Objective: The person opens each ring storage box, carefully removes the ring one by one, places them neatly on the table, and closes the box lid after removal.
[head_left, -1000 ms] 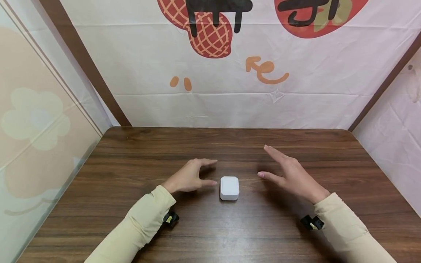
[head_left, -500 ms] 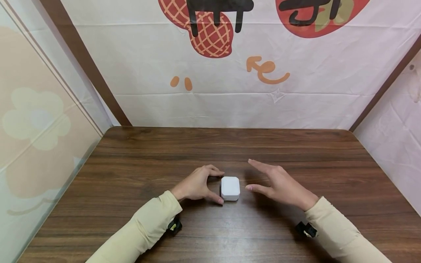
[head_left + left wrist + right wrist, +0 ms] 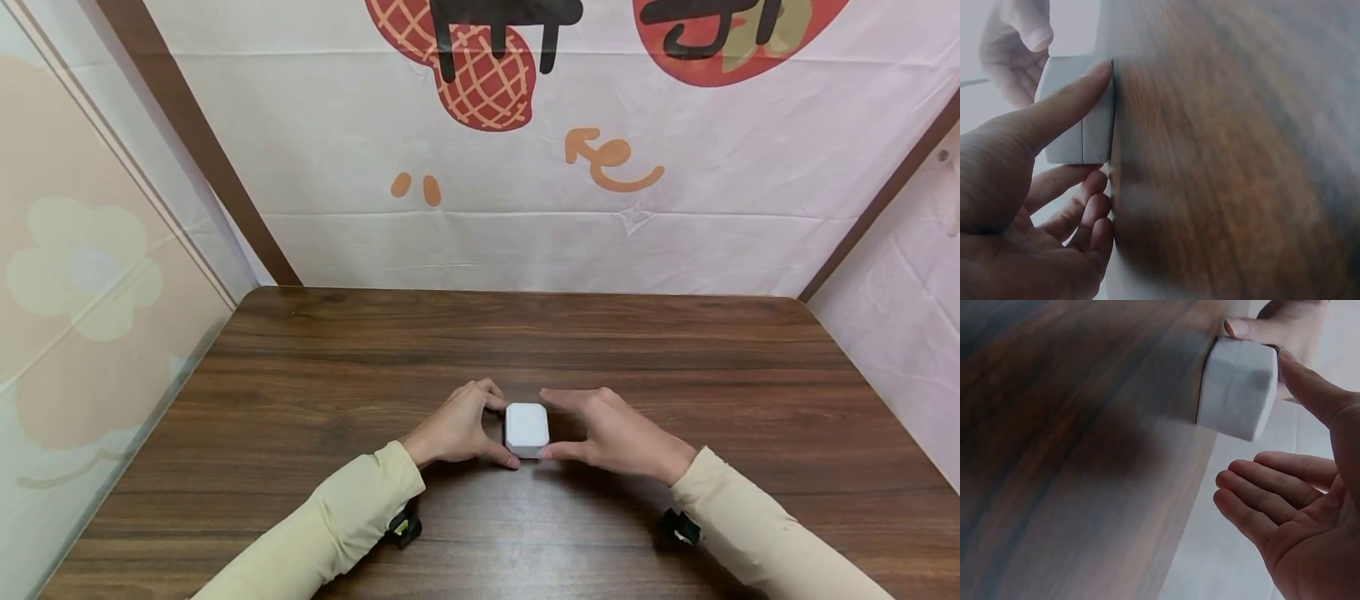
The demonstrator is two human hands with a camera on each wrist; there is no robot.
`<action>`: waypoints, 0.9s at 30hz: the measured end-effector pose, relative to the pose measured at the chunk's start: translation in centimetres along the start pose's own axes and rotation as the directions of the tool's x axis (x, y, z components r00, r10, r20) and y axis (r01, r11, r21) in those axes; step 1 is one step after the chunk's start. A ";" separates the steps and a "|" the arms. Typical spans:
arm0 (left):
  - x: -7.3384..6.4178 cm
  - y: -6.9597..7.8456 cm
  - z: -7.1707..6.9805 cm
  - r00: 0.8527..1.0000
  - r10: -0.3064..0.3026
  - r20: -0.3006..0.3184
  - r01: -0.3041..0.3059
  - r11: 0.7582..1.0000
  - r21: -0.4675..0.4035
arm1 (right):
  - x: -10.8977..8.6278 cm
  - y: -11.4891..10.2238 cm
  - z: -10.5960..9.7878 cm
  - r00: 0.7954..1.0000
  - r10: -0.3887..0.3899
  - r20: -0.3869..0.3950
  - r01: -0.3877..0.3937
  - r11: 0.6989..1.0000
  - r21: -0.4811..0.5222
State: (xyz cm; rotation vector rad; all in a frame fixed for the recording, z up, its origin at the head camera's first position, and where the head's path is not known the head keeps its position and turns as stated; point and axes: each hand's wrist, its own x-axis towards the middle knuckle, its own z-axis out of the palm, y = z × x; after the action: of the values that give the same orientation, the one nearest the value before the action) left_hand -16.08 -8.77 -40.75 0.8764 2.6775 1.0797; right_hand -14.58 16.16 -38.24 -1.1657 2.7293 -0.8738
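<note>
A small white box (image 3: 527,425) with cut corners sits on the brown wooden table (image 3: 360,333). My left hand (image 3: 452,427) holds its left side, thumb along the near face and fingers behind. In the left wrist view a thin seam runs round the box (image 3: 1066,145), under the thumb. My right hand (image 3: 630,433) is at the box's right side with fingers spread. Its thumb reaches the near right corner, while the right wrist view shows the other fingers (image 3: 1266,494) apart from the box (image 3: 1235,390).
A white cloth backdrop (image 3: 337,125) with printed pictures hangs behind the table's far edge. More printed cloth (image 3: 90,333) closes off the left side. Each sleeve carries a small black wrist camera, such as the left wrist camera (image 3: 405,527).
Both hands have moved in toward the box. The left hand has closed its thumb and fingers around the left side; the right hand has come in from the right. The box stays in place.
</note>
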 end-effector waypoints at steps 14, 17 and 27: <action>0.0 0.2 0.1 1.000 -0.025 0.007 0.025 1.000 0.008 | 0.8 -0.3 0.8 1.000 0.004 0.014 -0.003 0.999 -0.032; 0.0 0.1 0.1 1.000 -0.023 0.004 0.023 1.000 0.008 | 0.9 -0.3 1.0 1.000 0.010 0.012 -0.009 0.999 -0.043; 0.0 0.0 0.2 0.999 -0.053 0.008 0.053 0.999 -0.012 | 1.2 -0.3 0.9 1.000 0.016 0.009 -0.016 1.000 0.024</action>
State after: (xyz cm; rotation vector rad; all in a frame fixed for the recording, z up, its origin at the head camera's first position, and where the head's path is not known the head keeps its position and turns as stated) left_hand -16.01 -8.63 -40.92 0.8010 2.6692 1.0782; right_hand -15.03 14.76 -38.65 -1.1386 2.7092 -0.8953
